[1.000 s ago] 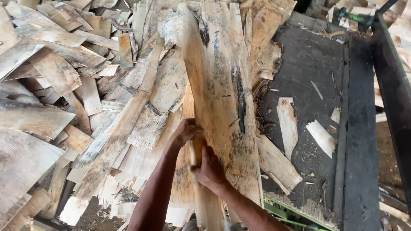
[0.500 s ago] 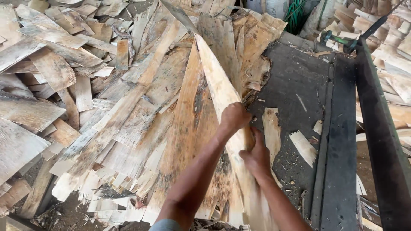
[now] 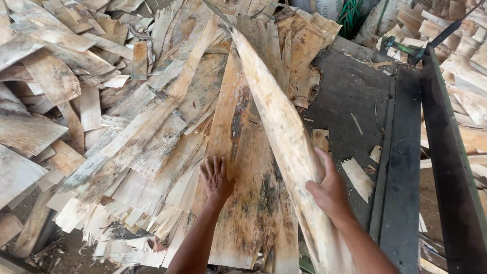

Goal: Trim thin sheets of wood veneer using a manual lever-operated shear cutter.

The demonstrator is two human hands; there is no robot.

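Observation:
My right hand (image 3: 328,187) grips the edge of a long, pale, mould-spotted veneer strip (image 3: 276,122), which is tilted up on edge and runs from the near side to the far pile. My left hand (image 3: 216,177) lies flat, fingers spread, on a wider brown veneer sheet (image 3: 243,203) that lies under and to the left of the strip. Both forearms reach in from the bottom of the head view.
A big heap of thin wood veneer pieces (image 3: 76,91) covers the left and middle. A dark flat work surface (image 3: 355,96) with a few small scraps lies to the right, bordered by a dark metal frame (image 3: 446,152). More stacked veneer (image 3: 472,61) sits at far right.
Both hands were clasped together on the strip. Now the left hand has let go and rests flat on the lower sheet, while the right hand holds the strip turned up on its edge.

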